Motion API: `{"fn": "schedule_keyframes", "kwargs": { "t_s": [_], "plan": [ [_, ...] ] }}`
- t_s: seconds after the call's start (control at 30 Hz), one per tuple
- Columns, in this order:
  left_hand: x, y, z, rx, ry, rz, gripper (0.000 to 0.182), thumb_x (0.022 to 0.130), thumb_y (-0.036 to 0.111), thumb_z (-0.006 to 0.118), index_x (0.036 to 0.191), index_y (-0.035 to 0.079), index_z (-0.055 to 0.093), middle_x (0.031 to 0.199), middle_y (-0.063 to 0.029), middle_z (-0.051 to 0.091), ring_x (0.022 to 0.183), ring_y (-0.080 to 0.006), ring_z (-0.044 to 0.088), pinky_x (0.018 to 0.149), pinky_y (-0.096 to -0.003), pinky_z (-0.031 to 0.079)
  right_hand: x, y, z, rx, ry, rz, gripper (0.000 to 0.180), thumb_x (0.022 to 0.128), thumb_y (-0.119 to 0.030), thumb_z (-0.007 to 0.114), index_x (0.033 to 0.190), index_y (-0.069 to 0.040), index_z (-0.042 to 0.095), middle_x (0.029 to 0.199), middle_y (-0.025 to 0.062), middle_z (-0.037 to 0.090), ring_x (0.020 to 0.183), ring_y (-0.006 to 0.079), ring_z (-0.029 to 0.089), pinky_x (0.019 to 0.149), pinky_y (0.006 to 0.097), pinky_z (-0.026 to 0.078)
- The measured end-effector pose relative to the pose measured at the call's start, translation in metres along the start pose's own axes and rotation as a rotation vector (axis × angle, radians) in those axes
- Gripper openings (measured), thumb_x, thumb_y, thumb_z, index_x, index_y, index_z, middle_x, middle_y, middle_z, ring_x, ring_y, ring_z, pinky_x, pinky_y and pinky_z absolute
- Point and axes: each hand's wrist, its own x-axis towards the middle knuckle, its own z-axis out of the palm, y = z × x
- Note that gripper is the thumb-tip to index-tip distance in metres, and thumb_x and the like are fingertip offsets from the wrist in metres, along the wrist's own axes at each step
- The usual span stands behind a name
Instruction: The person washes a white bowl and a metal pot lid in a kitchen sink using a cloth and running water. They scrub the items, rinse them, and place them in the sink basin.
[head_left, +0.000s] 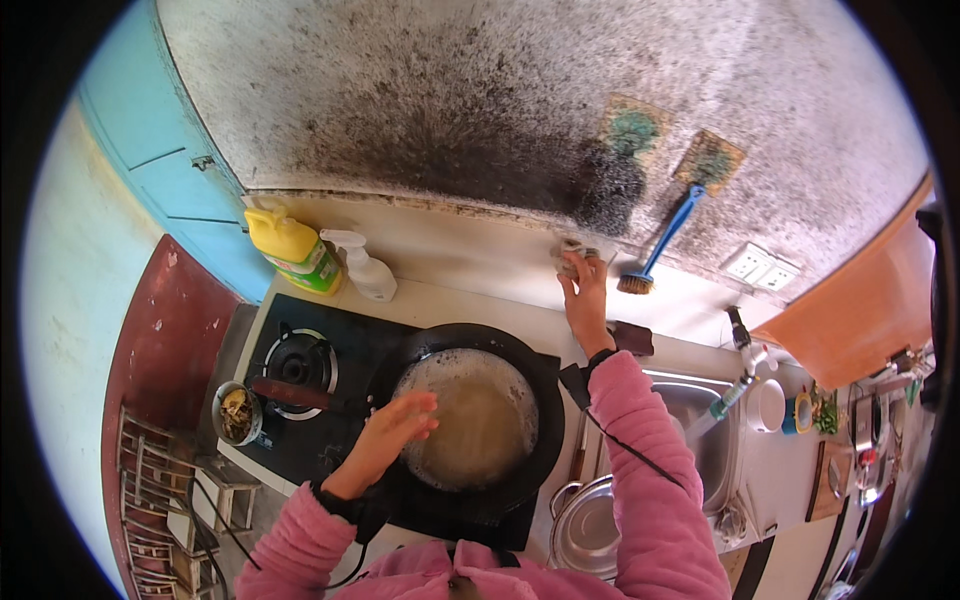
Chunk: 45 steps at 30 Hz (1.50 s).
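A grey-brown cloth or scrubbing pad (568, 259) is pressed by my right hand (586, 300) against the pale backsplash (480, 244). My left hand (394, 435) hovers over the near left rim of a black wok (551, 420), fingers apart and holding nothing. Cloudy, foamy liquid (472, 427) fills the bottom of the wok, which stands on a black gas hob (322, 442). To the right of my right hand, a blue-handled brush (671, 225) hangs bristles down on the sooty wall (465, 97).
A yellow jug (289, 244) and a white spray bottle (367, 270) stand behind the hob. A bowl of food scraps (238, 414) sits at its left edge. Right of the wok are a metal pot (589, 525) and a steel sink (720, 480) with a tap (746, 356).
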Motion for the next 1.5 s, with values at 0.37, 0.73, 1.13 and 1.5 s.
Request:
{"fn": "schedule_keyframes", "kwargs": {
  "t_s": [0.37, 0.73, 1.13, 1.5],
  "plan": [
    [0.009, 0.005, -0.005, 0.035, 0.074, -0.085, 0.035, 0.099, 0.007, 0.055, 0.133, 0.002, 0.055, 0.126, -0.0052, 0.061, 0.109, -0.0161, 0.062, 0.094, -0.0294, 0.048, -0.016, 0.070, 0.064, -0.159, -0.629, -0.114, 0.019, 0.099, -0.026, 0.051, 0.108, -0.011, 0.058, 0.093, 0.0136, 0.059, 0.091, 0.0288, 0.060, 0.081, 0.0393, 0.046],
    [-0.005, -0.023, -0.011, 0.055, -0.013, -0.090, 0.036, 0.100, 0.013, 0.057, 0.134, 0.002, 0.055, 0.126, -0.0057, 0.062, 0.105, -0.0142, 0.062, 0.091, -0.0283, 0.049, -0.017, 0.045, 0.027, 0.226, -0.564, 0.017, 0.030, 0.087, 0.009, 0.055, 0.109, -0.007, 0.067, 0.098, 0.0058, 0.057, 0.087, 0.0179, 0.058, 0.080, 0.0280, 0.049],
    [-0.012, -0.049, -0.016, 0.109, -0.145, -0.005, 0.042, 0.097, 0.019, 0.060, 0.136, 0.004, 0.054, 0.126, -0.0063, 0.061, 0.105, -0.0146, 0.062, 0.089, -0.0291, 0.049, -0.116, -0.132, -0.023, 0.417, -0.769, 0.390, 0.030, 0.090, -0.004, 0.060, 0.120, -0.006, 0.066, 0.116, 0.0018, 0.059, 0.089, 0.0103, 0.060, 0.079, 0.0276, 0.051],
    [-0.011, -0.048, 0.007, 0.192, -0.266, 0.108, 0.037, 0.097, 0.014, 0.058, 0.132, 0.004, 0.057, 0.121, -0.0045, 0.062, 0.102, -0.0135, 0.060, 0.083, -0.0267, 0.048, -0.205, -0.148, -0.146, 0.205, -0.453, 0.403, 0.032, 0.093, -0.017, 0.060, 0.123, -0.005, 0.064, 0.107, 0.0081, 0.070, 0.090, 0.0162, 0.067, 0.083, 0.0286, 0.052]
  ]
}}
